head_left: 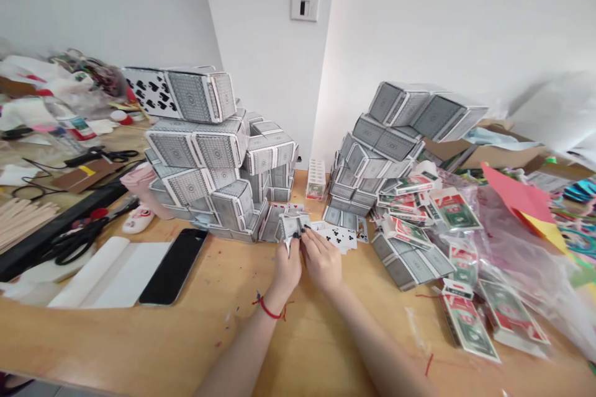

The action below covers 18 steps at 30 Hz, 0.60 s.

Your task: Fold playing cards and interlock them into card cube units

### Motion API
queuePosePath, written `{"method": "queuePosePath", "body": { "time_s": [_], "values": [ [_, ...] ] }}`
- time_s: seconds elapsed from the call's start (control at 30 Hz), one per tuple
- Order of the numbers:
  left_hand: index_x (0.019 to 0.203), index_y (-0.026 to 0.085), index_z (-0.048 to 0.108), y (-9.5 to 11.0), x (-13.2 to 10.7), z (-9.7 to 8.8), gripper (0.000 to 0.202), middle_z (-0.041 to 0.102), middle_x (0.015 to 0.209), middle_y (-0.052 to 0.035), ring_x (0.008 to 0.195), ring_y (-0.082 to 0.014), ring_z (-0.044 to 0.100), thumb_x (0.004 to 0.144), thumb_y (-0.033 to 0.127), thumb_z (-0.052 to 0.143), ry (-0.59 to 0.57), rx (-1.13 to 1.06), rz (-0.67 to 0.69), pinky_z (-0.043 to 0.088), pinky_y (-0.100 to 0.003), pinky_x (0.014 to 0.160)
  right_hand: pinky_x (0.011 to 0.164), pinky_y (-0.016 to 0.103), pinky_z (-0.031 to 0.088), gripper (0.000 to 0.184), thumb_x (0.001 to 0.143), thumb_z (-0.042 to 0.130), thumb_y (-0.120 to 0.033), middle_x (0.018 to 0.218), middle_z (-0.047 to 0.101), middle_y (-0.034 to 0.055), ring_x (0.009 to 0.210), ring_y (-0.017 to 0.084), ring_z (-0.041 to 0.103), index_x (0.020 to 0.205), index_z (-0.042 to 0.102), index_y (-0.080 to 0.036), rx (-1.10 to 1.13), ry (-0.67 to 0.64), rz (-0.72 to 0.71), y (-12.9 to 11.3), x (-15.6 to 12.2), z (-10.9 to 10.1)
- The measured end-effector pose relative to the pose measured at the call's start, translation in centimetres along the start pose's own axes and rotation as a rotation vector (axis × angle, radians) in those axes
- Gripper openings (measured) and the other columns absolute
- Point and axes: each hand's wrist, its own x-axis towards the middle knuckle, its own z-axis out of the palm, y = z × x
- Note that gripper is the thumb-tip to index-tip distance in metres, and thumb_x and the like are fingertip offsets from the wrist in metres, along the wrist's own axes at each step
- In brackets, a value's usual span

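Observation:
Both my hands meet at the middle of the wooden table [186, 341]. My left hand [286, 270], with a red string on its wrist, and my right hand [322, 263] pinch a small folded piece of playing cards [294, 224] between their fingertips. Loose playing cards [342, 236] lie face up just beyond my right hand. A tall pile of blocks made from folded cards [205, 155] stands to the left, touching distance from my left hand. A second such pile [391, 136] stands to the right.
A black phone [174, 265] and white paper sheets [112, 273] lie at the left, beside scissors [74, 239] and wooden sticks [21, 217]. Empty red and green card boxes [470, 322] and plastic wrap [512, 248] cover the right side. Walls meet in a corner behind.

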Motion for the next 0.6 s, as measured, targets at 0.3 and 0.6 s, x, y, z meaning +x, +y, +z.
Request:
{"method": "queuePosePath", "body": {
  "time_s": [0.3,0.6],
  "values": [
    [0.069,0.019,0.064,1.2,-0.3,-0.2,0.010,0.064,0.071,-0.0031,0.077,-0.0188,0.057,0.071,0.023,0.055,-0.055,-0.068,0.012,0.043,-0.028,0.074,0.082,0.036,0.050,0.023,0.080,0.046,-0.017,0.094,0.067,0.0111,0.090,0.021,0.063,0.089,0.066,-0.016,0.206,0.125,0.338,-1.9,0.4,0.4],
    [0.083,0.018,0.062,1.3,-1.5,-0.1,0.019,0.064,0.092,-0.0047,0.099,-0.0237,0.053,0.069,0.022,0.050,-0.138,-0.183,-0.059,0.040,-0.034,0.087,0.068,0.030,0.054,0.017,0.074,0.054,-0.026,0.083,0.070,0.0088,0.076,0.020,0.066,0.085,0.062,-0.015,0.579,0.213,0.800,-2.9,1.0,-0.3]
  ]
}}
